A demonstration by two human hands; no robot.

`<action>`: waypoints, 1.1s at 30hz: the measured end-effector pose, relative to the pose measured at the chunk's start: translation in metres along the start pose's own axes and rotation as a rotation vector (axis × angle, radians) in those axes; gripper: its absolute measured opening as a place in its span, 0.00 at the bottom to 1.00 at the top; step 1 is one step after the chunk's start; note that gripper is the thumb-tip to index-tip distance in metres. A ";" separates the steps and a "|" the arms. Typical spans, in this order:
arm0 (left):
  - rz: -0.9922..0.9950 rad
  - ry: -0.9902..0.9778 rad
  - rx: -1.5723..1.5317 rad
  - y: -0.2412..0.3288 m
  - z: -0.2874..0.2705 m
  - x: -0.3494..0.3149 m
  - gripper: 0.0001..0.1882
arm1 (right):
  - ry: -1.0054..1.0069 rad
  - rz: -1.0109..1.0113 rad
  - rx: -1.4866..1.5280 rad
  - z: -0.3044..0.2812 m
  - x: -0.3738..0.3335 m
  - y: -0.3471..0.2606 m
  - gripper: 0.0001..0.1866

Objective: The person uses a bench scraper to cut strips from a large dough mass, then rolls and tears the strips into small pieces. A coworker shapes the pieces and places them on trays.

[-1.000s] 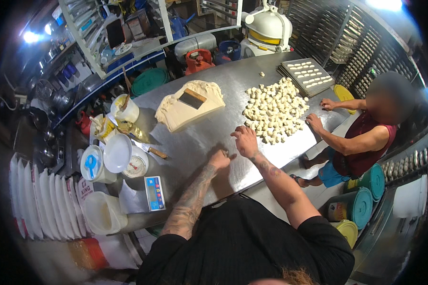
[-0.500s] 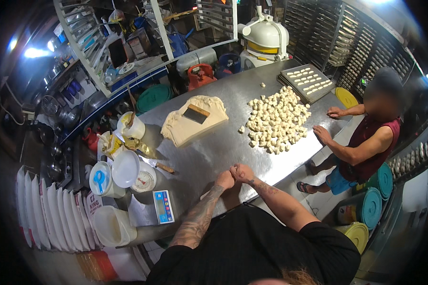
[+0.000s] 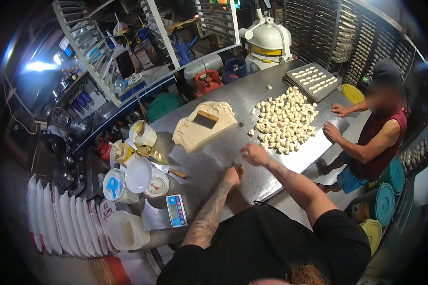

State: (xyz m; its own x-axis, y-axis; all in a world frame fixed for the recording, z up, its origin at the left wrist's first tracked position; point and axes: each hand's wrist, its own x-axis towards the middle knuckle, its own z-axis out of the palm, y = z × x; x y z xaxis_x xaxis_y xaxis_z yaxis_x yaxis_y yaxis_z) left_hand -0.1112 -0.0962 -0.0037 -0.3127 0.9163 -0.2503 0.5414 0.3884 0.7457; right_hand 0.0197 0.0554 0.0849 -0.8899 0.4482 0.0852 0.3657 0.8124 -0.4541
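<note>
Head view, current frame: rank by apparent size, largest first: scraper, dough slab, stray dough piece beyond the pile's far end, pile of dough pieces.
1. Pile of dough pieces
2. Dough slab
3. Scraper, lying on the slab
4. Stray dough piece

Got one dough slab [image 3: 205, 134] with one scraper [image 3: 205, 119] on it nearer the far edge of the tabletop [image 3: 202, 164], plus one heap of dough bits [image 3: 287, 121], honestly too many to count. Left end's got one dial scale [image 3: 157, 186], one digital scale [image 3: 176, 210] and one knife [image 3: 178, 173]; far right corner, one tray stack [image 3: 325, 94]. One left hand [image 3: 235, 175], one right hand [image 3: 255, 154], and two co-worker hands [image 3: 340, 110] at the right end.
</note>
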 end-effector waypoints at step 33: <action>-0.108 -0.009 0.217 0.031 -0.011 -0.039 0.20 | 0.056 0.196 0.015 0.091 -0.059 -0.017 0.24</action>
State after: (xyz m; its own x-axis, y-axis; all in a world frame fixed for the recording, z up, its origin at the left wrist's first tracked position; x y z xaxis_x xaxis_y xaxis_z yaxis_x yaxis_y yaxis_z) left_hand -0.0908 -0.1209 0.0365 -0.3713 0.8689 -0.3273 0.6604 0.4949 0.5648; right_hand 0.0414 -0.0192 0.0070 -0.7854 0.6175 0.0424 0.5259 0.7019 -0.4803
